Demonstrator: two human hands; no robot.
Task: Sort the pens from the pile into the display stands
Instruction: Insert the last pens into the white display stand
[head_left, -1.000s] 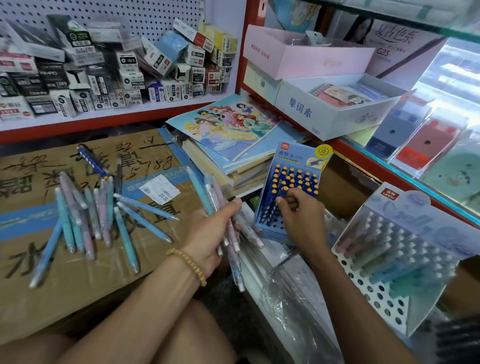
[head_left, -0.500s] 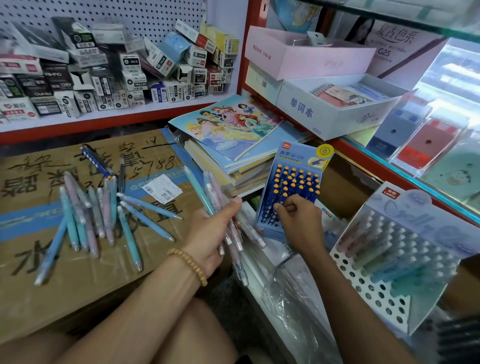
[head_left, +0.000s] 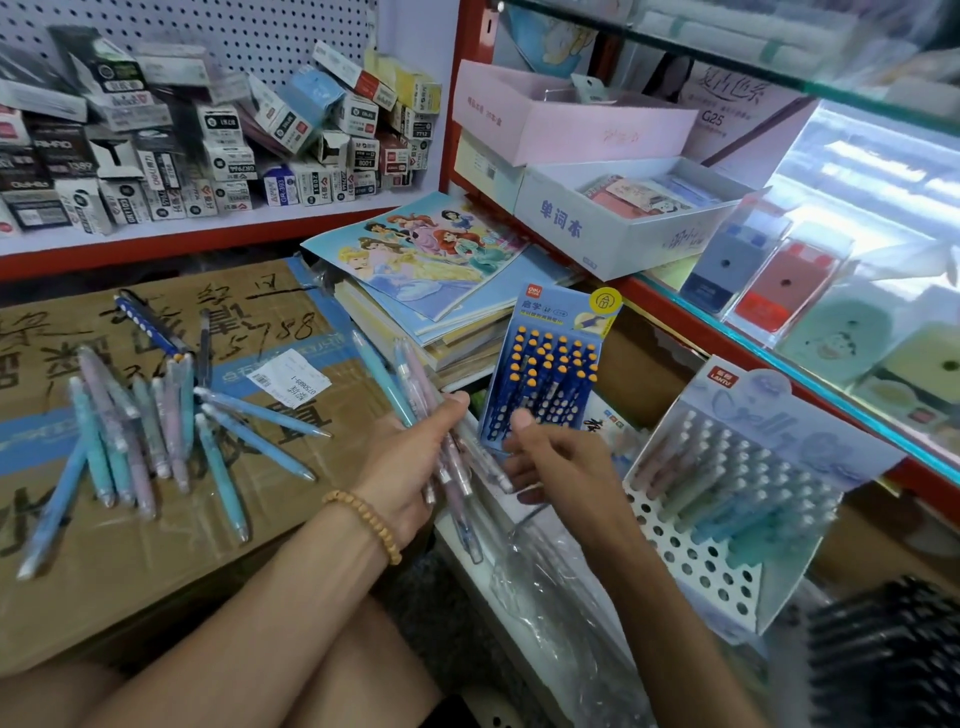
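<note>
Pulled back from the blue stand (head_left: 540, 374), my right hand (head_left: 566, 462) now sits just below it, near the left hand; a second ago its fingers were at the stand's holes. Its fingers are curled loosely, and I cannot tell whether they pinch anything.

My left hand (head_left: 415, 457) grips a bundle of pastel pens (head_left: 447, 452), thumb over the top, tips fanning out above and below the palm. The pile (head_left: 156, 426) lies loose on the cardboard box (head_left: 104, 561) to the left, well apart from both stands. The blue stand looks mostly filled with dark blue, orange-capped pens. The white stand (head_left: 727, 493) to the right holds pastel pens in its upper rows, with its lower holes bare.

My reading: I am between placements, and the next pen comes from the left hand's bundle. Pastel pens seem to belong in the white stand, so the next move calls for pinching one out of the bundle, carrying it right, and lining its tip with a bare hole.

Writing I can read: "deli" on the blue stand's header, a red badge with "LANTU" on the white stand, "G25" on a poster at the back, "5788" scrawled upside down on the cardboard, and "单词本" on a white box (head_left: 613, 228).
</note>
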